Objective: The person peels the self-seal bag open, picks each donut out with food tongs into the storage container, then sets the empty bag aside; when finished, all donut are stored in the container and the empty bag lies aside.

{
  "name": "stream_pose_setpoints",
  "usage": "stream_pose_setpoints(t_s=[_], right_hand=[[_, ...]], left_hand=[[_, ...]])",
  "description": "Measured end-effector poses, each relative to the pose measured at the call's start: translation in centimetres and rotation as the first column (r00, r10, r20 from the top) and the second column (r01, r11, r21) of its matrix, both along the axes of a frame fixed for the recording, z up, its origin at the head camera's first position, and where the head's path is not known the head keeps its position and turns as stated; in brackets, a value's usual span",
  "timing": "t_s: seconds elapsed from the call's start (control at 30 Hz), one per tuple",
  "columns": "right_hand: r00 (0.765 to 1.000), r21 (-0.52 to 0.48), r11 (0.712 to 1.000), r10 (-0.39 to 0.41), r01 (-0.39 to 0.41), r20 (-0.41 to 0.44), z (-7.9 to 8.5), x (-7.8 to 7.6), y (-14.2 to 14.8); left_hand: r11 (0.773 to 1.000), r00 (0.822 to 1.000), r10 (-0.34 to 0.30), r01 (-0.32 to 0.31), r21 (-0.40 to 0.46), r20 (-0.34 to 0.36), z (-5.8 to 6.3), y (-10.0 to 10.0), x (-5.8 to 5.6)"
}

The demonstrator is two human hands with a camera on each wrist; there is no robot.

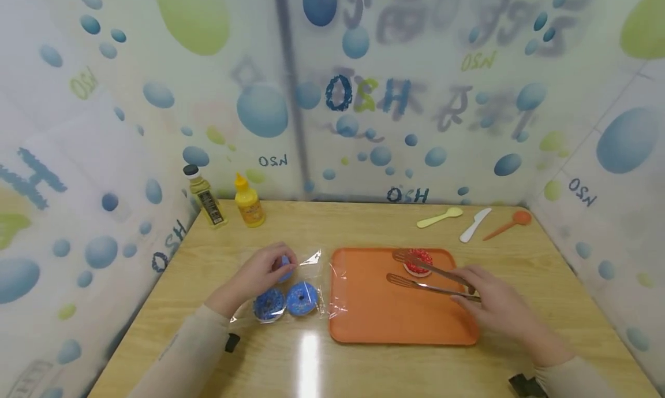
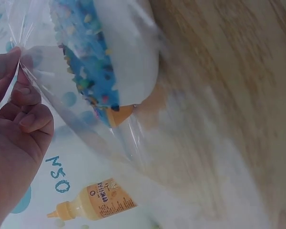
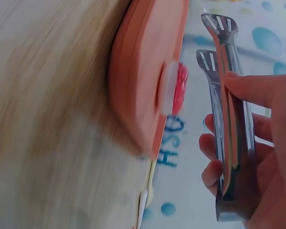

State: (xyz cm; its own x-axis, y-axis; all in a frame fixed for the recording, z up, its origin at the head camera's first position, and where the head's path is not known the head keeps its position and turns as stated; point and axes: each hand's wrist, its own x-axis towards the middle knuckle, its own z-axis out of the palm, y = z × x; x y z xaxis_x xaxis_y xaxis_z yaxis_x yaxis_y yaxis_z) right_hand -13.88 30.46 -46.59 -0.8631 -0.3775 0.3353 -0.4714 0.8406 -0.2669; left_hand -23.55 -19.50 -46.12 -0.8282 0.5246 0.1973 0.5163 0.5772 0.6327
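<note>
My left hand [image 1: 264, 271] pinches the edge of a clear plastic bag [image 2: 47, 62] between thumb and fingertips. Inside the bag lie blue sprinkled donuts [image 1: 302, 298], one of them partly hidden behind the hand. In the left wrist view a blue donut [image 2: 93, 62] shows edge-on through the plastic. Over the orange tray [image 1: 384, 323], my right hand [image 1: 490, 302] grips metal tongs [image 3: 229, 119] whose slotted ends point left and stand apart. A red sprinkled donut [image 1: 425, 259] lies near the tray's back edge, and one tong arm overlaps it in the head view.
At the back left stand an oil bottle [image 1: 208, 199] and a yellow squeeze bottle [image 1: 251, 207]. Along the back right lie a pale yellow spoon [image 1: 440, 218], a white knife [image 1: 475, 225] and an orange spoon [image 1: 511, 223]. Patterned walls [image 1: 441, 126] enclose the table.
</note>
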Motion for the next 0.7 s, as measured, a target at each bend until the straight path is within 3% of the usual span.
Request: stream_pose_setpoints(t_s=[0.3, 0.7], right_hand=[[0.997, 0.028, 0.997, 0.066, -0.067, 0.035, -0.5, -0.7, -3.3], [0.988, 0.060, 0.987, 0.150, -0.148, -0.021, 0.2, -1.4, -6.3]], left_hand=[[1.000, 1.000, -0.014, 0.014, 0.017, -0.019, -0.2, -0.2, 0.0], [1.000, 1.000, 0.006, -0.005, 0.029, -0.009, -0.2, 0.0, 0.0]])
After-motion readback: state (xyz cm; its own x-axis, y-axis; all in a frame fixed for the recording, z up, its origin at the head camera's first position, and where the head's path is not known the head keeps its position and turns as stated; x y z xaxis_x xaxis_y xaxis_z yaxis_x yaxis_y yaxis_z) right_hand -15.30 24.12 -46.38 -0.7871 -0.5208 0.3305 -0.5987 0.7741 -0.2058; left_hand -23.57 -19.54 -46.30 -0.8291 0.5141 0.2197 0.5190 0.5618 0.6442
